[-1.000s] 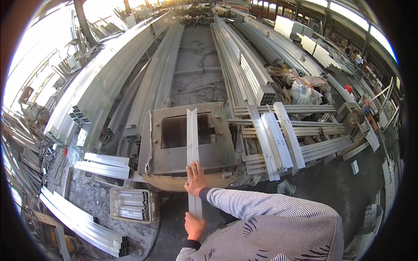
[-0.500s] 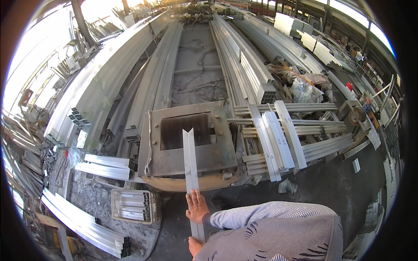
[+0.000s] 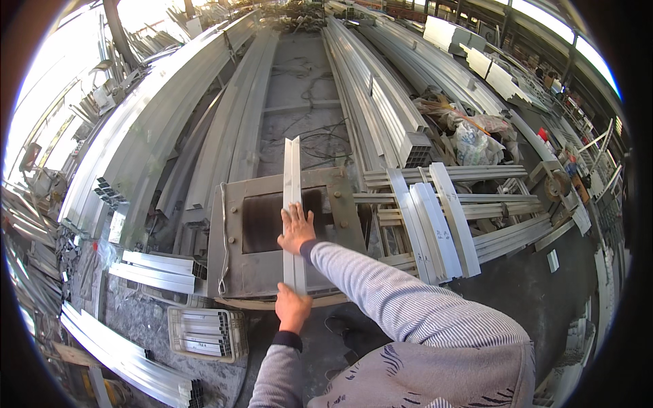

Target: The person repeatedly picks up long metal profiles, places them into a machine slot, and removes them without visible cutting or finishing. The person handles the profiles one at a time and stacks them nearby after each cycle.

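A long silver metal angle profile (image 3: 292, 173) with a V-notched far end lies across a brown metal machine table (image 3: 231, 266). It runs over the dark rectangular opening (image 3: 261, 224) in the tabletop, and its far end reaches past the table's back edge. My right hand (image 3: 296, 229) rests on top of the profile above the opening, fingers spread. My left hand (image 3: 292, 308) is closed around the profile's near end at the table's front edge; its fingertips are partly hidden.
Cut profiles (image 3: 432, 224) lie on a rack of bars to the right. At lower left are a plastic crate (image 3: 239, 333) of short pieces and a bundle of long tubes (image 3: 129, 357). Stacks of long tubes (image 3: 401, 126) stretch away behind the table.
The profile has slid forward, away from me, over the opening. Both hands have moved forward with it, and my left forearm has come into view.
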